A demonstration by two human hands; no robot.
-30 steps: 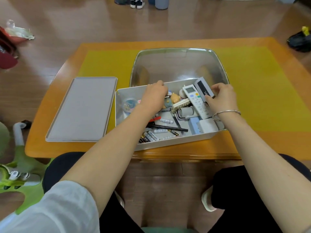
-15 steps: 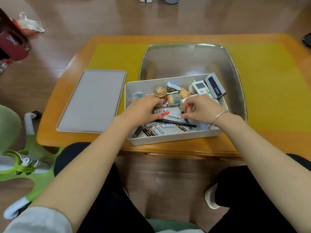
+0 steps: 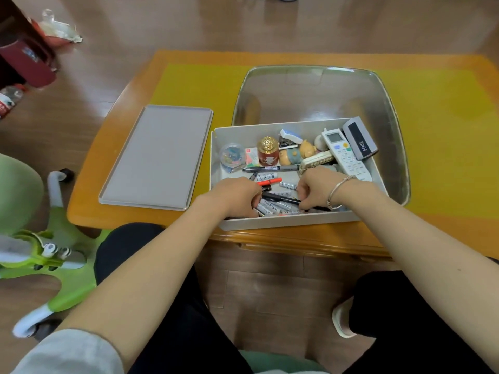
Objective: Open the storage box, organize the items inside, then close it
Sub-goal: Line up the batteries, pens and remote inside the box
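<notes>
The open white storage box (image 3: 297, 223) sits at the table's near edge, and its flat grey lid (image 3: 156, 157) lies to its left. Both hands reach into the box's front part. My left hand (image 3: 237, 195) curls its fingers over the loose batteries (image 3: 272, 207) at the front left. My right hand (image 3: 316, 190), with a bangle on its wrist, curls its fingers round the black pen (image 3: 280, 197). Further back lie a white remote (image 3: 345, 155), a grey device (image 3: 360, 141), a red bottle with a gold cap (image 3: 267, 152), a pig figure (image 3: 297, 153) and a clear tub of clips (image 3: 231, 157).
A shiny metal basin (image 3: 318, 90) stands right behind the box on the yellow mat (image 3: 442, 136). The orange table's edge (image 3: 297, 238) is just in front of my knees. A green ride-on toy (image 3: 48, 255) stands on the floor to the left.
Both hands have come down from the back of the box to its front, onto the pens and batteries. The camera has tilted down and moved closer.
</notes>
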